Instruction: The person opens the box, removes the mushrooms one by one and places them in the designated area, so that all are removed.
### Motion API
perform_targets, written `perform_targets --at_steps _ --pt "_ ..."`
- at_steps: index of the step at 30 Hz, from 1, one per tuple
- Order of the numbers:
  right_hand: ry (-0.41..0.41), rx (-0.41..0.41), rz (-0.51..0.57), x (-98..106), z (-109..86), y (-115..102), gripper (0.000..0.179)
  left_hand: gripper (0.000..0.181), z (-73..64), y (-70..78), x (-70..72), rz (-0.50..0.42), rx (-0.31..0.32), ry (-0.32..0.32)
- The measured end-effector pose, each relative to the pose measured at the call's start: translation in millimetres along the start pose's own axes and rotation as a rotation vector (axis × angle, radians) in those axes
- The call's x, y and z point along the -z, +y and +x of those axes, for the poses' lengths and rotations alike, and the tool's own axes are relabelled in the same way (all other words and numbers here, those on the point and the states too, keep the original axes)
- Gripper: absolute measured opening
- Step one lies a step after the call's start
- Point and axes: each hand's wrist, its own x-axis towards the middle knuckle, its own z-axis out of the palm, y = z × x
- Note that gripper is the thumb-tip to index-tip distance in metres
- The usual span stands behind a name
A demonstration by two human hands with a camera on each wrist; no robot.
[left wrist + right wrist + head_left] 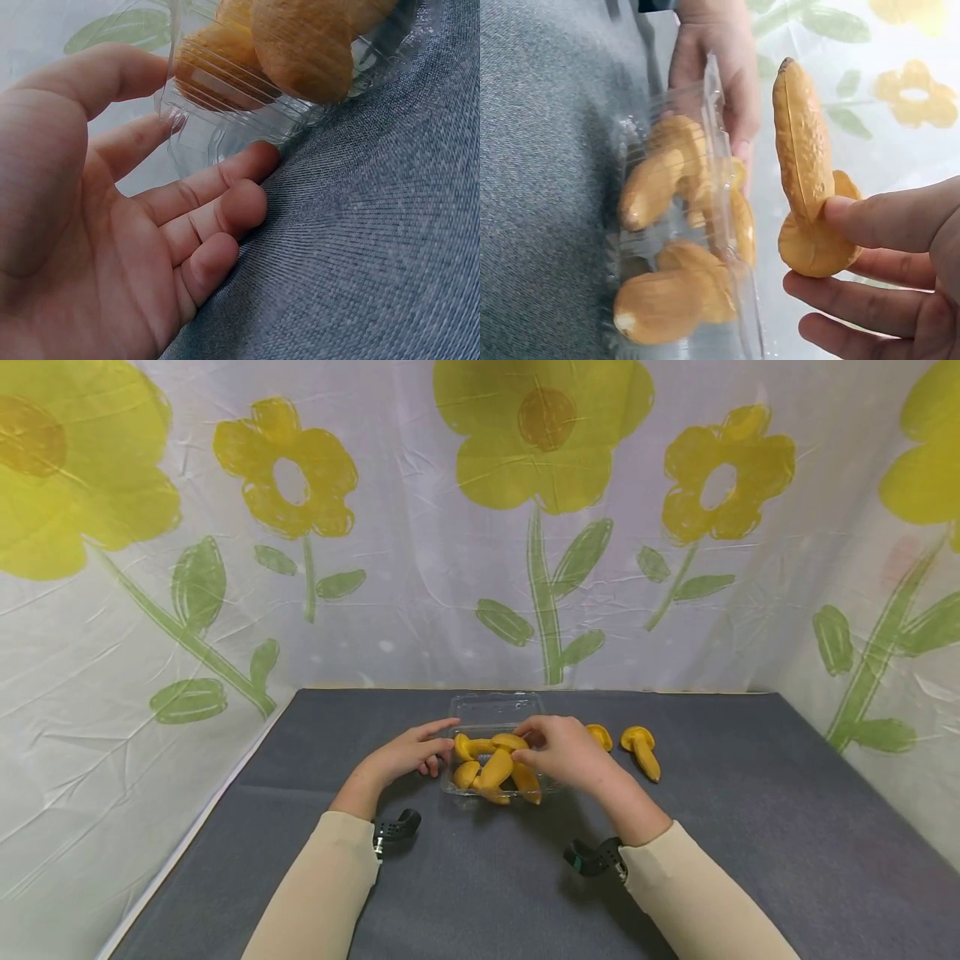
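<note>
A clear plastic clamshell box (551, 788) sits on the dark table, its lid (497, 705) standing open at the back. Inside lie several yellow mushrooms (495, 768), some visible through the box wall in both wrist views. My right hand (570, 752) is over the right side of the box. Its thumb and fingers pinch one yellow mushroom (802, 135) near the cap, with the stem pointing away from the palm in the right wrist view. At the box's left side, my left hand (405, 753) touches the wall with thumb and forefinger, the other fingers loosely bent below.
Right of the box, one loose mushroom (642, 750) lies on the dark tabletop (465, 893). Another mushroom (599, 736) shows partly behind my right hand. A flower-printed curtain (405, 568) closes off the back and both sides.
</note>
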Motion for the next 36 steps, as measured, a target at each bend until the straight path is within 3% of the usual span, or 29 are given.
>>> perform_targets --at_steps 36 --pt "0.078 -0.039 0.081 29.1 -8.0 8.8 0.038 0.06 1.3 -0.9 0.5 -0.007 -0.005 -0.003"
